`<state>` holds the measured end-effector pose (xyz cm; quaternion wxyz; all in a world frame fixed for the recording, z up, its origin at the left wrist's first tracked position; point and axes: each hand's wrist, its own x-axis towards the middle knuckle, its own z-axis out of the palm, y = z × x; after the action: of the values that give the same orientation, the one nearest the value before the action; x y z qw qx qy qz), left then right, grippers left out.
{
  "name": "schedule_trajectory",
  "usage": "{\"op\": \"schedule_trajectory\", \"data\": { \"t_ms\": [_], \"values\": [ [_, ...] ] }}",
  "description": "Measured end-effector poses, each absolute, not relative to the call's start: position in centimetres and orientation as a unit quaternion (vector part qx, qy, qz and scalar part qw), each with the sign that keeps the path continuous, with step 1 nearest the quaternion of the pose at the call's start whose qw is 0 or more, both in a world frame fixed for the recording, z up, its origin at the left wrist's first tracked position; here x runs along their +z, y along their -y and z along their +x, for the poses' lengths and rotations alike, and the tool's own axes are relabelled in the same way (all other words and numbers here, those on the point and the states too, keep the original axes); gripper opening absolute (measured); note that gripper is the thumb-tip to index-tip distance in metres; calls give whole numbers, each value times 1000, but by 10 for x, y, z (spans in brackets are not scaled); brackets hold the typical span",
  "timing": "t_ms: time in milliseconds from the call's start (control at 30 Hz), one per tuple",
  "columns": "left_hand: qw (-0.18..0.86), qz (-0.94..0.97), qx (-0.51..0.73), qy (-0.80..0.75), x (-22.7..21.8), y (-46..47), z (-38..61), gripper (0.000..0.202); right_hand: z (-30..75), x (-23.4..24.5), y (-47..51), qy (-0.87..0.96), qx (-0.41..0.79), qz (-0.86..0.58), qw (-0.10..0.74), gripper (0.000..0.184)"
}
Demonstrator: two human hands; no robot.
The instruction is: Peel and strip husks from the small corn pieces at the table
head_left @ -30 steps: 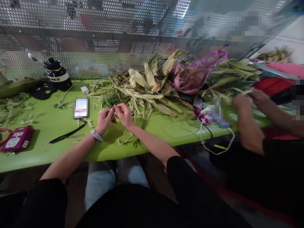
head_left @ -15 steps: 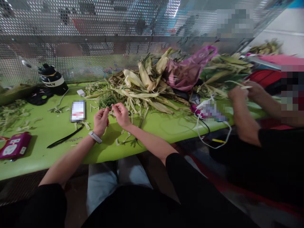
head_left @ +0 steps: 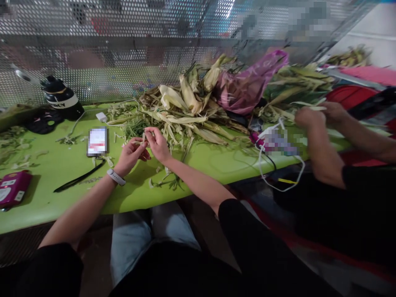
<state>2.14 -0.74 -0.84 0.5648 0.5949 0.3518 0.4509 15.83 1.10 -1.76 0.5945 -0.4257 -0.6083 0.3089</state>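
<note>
Over the green table (head_left: pixel 216 163), my left hand (head_left: pixel 130 153) and my right hand (head_left: pixel 157 143) meet, both pinched on a thin pale strip of corn husk (head_left: pixel 144 138). A white band sits on my left wrist. Just beyond my fingers lies a tuft of green strands (head_left: pixel 136 127), and behind it a big heap of corn husks and ears (head_left: pixel 185 107).
A phone (head_left: pixel 97 141) with a black strap lies left of my hands. A pink device (head_left: pixel 12 189) sits at the far left, a black bottle (head_left: pixel 60 97) at the back. A pink bag (head_left: pixel 247 84) tops the heap. On the right a co-worker's hands (head_left: pixel 315 115) handle husks near white cables (head_left: pixel 278 165).
My hands have stayed together on the husk strip, the left dropping a little lower. The view has shifted slightly. The co-worker's hands keep working husks.
</note>
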Motion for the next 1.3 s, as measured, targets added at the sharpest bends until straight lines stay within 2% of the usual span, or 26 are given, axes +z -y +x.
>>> {"op": "schedule_trajectory", "data": {
  "t_ms": [133, 333, 500, 767, 933, 1033, 1167, 1300],
  "values": [
    [552, 613, 450, -343, -7, 8, 23, 47, 160, -18, -13, 587, 366, -434, 577, 47],
    [551, 604, 474, -328, -7, 10, 23, 46, 163, -14, -13, 577, 367, -437, 584, 47],
    [562, 645, 401, -328, -8, 5, 15, 45, 169, -11, -8, 629, 381, -411, 538, 50],
    [501, 664, 437, -342, -8, -6, 3, 36, 174, -15, -11, 684, 249, -451, 516, 44],
    [525, 696, 348, -345, -7, -6, -1, 34, 177, -12, -13, 729, 249, -397, 499, 36],
    [546, 698, 319, -335, -9, -5, 1, 35, 177, -13, -17, 746, 278, -339, 500, 32],
    [561, 690, 320, -327, -11, -4, 4, 34, 176, -18, -22, 714, 341, -341, 507, 33],
    [596, 690, 270, -310, -11, -3, 4, 35, 174, -19, -18, 725, 375, -310, 487, 33]
  ]
}}
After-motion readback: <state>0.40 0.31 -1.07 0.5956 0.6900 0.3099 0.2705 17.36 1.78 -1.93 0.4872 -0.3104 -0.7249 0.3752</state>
